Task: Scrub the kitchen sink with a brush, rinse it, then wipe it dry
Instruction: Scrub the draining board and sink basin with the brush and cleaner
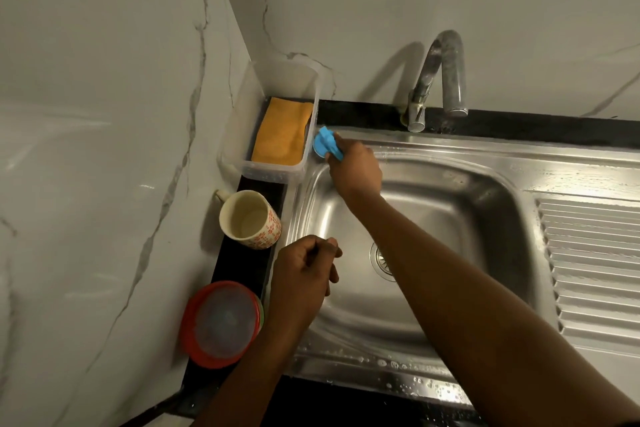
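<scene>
A stainless steel sink (467,204) fills the middle, with a drain (381,258) in its basin and water drops along its front rim. My right hand (353,166) grips a blue brush (325,146) and holds it on the sink's far-left rim corner. My left hand (304,274) hovers over the sink's left edge with its fingers curled and nothing seen in it. An orange cloth (282,132) lies in a clear plastic tub (239,135) beside the brush.
A curved steel tap (440,80) stands at the back of the sink. A ribbed draining board (595,267) lies to the right. On the black counter strip at left stand a patterned mug (249,218) and a red-rimmed lidded container (221,322). Marble walls close in left and behind.
</scene>
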A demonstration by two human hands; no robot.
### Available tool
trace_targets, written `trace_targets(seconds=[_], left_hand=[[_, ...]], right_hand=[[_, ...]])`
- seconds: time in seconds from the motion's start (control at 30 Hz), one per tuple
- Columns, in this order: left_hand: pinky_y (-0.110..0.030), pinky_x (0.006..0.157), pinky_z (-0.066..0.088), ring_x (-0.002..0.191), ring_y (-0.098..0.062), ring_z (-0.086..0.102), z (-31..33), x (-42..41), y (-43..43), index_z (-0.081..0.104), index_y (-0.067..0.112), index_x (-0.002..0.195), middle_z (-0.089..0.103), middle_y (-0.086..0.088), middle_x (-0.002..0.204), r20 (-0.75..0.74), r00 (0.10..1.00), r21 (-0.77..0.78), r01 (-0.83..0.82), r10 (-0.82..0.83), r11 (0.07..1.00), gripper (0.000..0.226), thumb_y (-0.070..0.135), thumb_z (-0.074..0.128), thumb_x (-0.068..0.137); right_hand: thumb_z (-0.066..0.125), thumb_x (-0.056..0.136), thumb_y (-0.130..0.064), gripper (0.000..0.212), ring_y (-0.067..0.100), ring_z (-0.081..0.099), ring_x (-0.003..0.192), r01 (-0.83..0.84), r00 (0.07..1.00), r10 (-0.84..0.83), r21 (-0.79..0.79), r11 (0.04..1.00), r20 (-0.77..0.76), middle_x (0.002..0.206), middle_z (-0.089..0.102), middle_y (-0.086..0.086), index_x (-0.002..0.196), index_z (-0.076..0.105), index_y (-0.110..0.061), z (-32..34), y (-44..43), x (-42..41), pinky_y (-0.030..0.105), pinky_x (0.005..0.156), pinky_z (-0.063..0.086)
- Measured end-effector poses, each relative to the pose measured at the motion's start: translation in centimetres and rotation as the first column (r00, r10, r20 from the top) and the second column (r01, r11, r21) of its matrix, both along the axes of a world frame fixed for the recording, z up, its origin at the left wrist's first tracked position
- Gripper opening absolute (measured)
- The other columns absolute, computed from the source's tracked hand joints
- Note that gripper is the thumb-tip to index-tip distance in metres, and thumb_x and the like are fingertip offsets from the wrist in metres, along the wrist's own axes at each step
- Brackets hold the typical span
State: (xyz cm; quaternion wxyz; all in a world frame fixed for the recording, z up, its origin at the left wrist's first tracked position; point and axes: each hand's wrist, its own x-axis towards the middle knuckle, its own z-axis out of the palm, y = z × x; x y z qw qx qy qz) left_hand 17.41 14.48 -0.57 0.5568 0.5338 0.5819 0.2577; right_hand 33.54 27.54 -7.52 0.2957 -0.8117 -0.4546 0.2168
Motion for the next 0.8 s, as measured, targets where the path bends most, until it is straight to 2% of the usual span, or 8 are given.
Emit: trace_targets(seconds=[0.07,0.17,0.3,0.4,0.5,0.63,0.7,0.8], left_hand=[[-0.030,0.053,0.045,0.049,-0.020,0.055,-0.3,-0.5,-0.4,0.073,0.014,0.081,0.065,-0.007,0.059,-0.006,1.000,-0.024,-0.004,0.004,1.000,0.027,0.024,0.061,0.104],[-0.031,0.052,0.044,0.049,-0.019,0.054,-0.6,-0.7,-0.9,0.073,0.015,0.080,0.064,-0.006,0.057,-0.007,1.000,-0.061,-0.009,0.009,0.998,0.028,0.024,0.062,0.103],[-0.026,0.049,0.043,0.048,-0.016,0.054,-0.5,-0.3,-1.4,0.073,0.014,0.080,0.065,-0.008,0.058,-0.015,1.000,-0.073,-0.002,0.001,0.997,0.027,0.023,0.062,0.103],[-0.024,0.047,0.041,0.046,-0.017,0.052,-0.4,0.0,-1.4,0.074,0.012,0.081,0.065,-0.010,0.058,0.003,1.000,-0.067,0.008,-0.007,0.998,0.027,0.021,0.062,0.103],[-0.022,0.047,0.041,0.046,-0.015,0.052,-0.4,0.1,-1.4,0.074,0.011,0.082,0.065,-0.009,0.058,0.014,1.000,-0.074,0.013,-0.012,0.997,0.027,0.021,0.061,0.103],[-0.021,0.046,0.040,0.046,-0.014,0.052,-0.5,0.0,-1.4,0.073,0.011,0.081,0.064,-0.007,0.057,0.023,1.000,-0.072,0.013,-0.011,0.997,0.027,0.021,0.062,0.103],[-0.021,0.045,0.040,0.046,-0.014,0.052,-0.6,0.0,-1.5,0.073,0.011,0.079,0.064,-0.008,0.057,0.025,1.000,-0.073,0.015,-0.013,0.997,0.028,0.020,0.062,0.103],[-0.021,0.045,0.040,0.048,-0.015,0.054,-0.9,0.0,-1.6,0.073,0.012,0.079,0.063,-0.011,0.058,0.044,0.999,-0.082,0.026,-0.022,0.996,0.028,0.021,0.062,0.103]], right_hand=[[0.062,0.103,-0.034,0.049,0.009,0.067,0.090,0.000,0.998,0.000,0.001,1.000,-0.060,0.121,0.070,0.000,0.151,0.050,-0.032,-0.2,-0.9,-0.6,0.025,0.072,0.057],[0.063,0.103,-0.035,0.049,0.001,0.058,0.078,-0.005,0.991,0.005,-0.001,1.000,-0.132,0.116,0.070,-0.001,0.150,0.052,-0.028,-0.7,-3.4,-1.7,0.015,0.063,0.047],[0.066,0.101,-0.039,0.050,0.002,0.057,0.088,-0.030,0.984,0.030,0.003,1.000,-0.173,0.122,0.071,-0.001,0.148,0.055,-0.027,-1.1,-5.4,-2.5,0.015,0.068,0.043],[0.061,0.104,-0.038,0.049,0.005,0.061,0.086,-0.024,0.997,0.024,-0.004,1.000,-0.080,0.122,0.071,0.000,0.151,0.051,-0.033,-0.7,-3.7,-0.4,0.020,0.071,0.048],[0.060,0.104,-0.039,0.050,0.015,0.069,0.097,-0.020,0.997,0.021,-0.006,1.000,0.080,0.125,0.072,0.003,0.153,0.048,-0.036,0.2,-1.2,2.4,0.027,0.076,0.053],[0.056,0.105,-0.041,0.053,0.025,0.071,0.092,-0.073,0.961,0.084,-0.051,0.996,0.263,0.113,0.074,0.008,0.156,0.041,-0.042,0.3,-1.6,5.2,0.036,0.075,0.056],[0.055,0.105,-0.040,0.053,0.030,0.072,0.091,-0.004,0.965,0.018,-0.054,0.999,0.262,0.109,0.075,0.011,0.156,0.040,-0.045,-0.3,-4.2,7.7,0.044,0.078,0.059],[0.058,0.104,-0.040,0.052,0.035,0.073,0.094,0.223,0.947,-0.213,-0.015,0.975,0.240,0.106,0.076,0.013,0.154,0.043,-0.047,-0.9,-9.6,13.1,0.044,0.079,0.058]])
